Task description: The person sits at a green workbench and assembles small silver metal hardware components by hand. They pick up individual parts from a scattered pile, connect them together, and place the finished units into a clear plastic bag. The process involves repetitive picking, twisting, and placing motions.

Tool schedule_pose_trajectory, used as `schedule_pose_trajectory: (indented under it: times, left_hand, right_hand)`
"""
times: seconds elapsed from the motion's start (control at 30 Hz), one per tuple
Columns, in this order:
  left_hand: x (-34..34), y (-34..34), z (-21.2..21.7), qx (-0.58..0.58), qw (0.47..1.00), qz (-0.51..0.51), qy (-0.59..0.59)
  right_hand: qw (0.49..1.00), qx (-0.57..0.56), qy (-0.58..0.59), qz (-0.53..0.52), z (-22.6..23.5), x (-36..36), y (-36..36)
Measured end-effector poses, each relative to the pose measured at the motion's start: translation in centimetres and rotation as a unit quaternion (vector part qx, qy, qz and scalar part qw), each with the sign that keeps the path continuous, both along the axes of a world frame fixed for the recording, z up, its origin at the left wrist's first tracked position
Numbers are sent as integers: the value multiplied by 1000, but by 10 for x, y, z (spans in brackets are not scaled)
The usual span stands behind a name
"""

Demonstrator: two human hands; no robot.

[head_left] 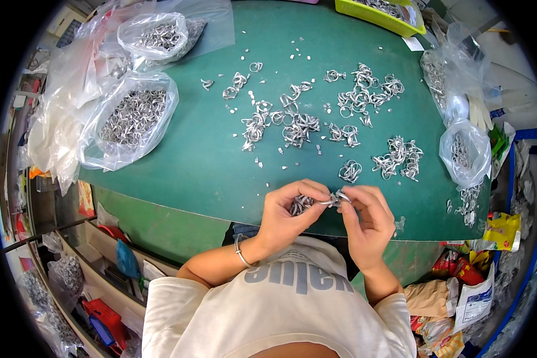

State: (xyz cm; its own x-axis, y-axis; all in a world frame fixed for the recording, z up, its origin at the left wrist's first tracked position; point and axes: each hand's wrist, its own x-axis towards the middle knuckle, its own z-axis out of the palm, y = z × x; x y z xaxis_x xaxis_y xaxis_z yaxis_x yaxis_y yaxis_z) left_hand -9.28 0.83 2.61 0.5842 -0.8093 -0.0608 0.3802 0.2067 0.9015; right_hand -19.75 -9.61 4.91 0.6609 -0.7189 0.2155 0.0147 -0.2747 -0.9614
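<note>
Over the near edge of the green table [221, 185], my two hands meet at a small silver metal ring [334, 198]. My left hand [286, 209] pinches it between thumb and forefinger, and more silver rings [302, 204] sit in its curled palm. Thumb and fingers of my right hand [367, 224] close on the other side of the same piece. Loose piles of similar rings [300, 128] lie beyond my hands, with another heap [398, 158] to the right and a small cluster [350, 171] just past my right hand. Tiny silver bits [259, 164] are scattered among them.
Open plastic bags of rings [134, 119] stand at the left, beside crumpled clear plastic [59, 125]. A yellow-green tray [382, 18] is at the far right. Another bag of rings [464, 152] sits on the right edge. Drawers [95, 244] and food packets [453, 268] flank me below.
</note>
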Motion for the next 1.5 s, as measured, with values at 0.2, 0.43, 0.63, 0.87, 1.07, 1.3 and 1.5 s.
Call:
schedule_pose_trajectory:
  times: [0.2, 0.43, 0.63, 0.87, 1.07, 1.3, 1.5]
  left_hand:
    - [-2, -3, -4, 14, 999, 42, -9]
    - [-4, 0, -6, 1, 994, 70, -89]
    - [13, 2, 5, 77, 996, -44, -31]
    - [19, 2, 11, 136, 979, -130, 83]
    - [25, 1, -3, 72, 959, -154, 227]
    - [29, -9, -1, 88, 933, -77, 341]
    - [16, -12, -9, 89, 875, -160, 449]
  right_hand:
    - [978, -202, 28, 34, 5, 0, -6]
    - [962, -265, -15, 61, 1, 1, -7]
    - [955, -292, -17, 40, -4, 3, -14]
    - [925, -364, 34, 102, 5, 2, -23]
    - [946, -311, 19, 89, 3, 1, -20]
    - [998, 35, 5, 55, -8, -4, -24]
    - [980, -175, 61, 72, -4, -5, -35]
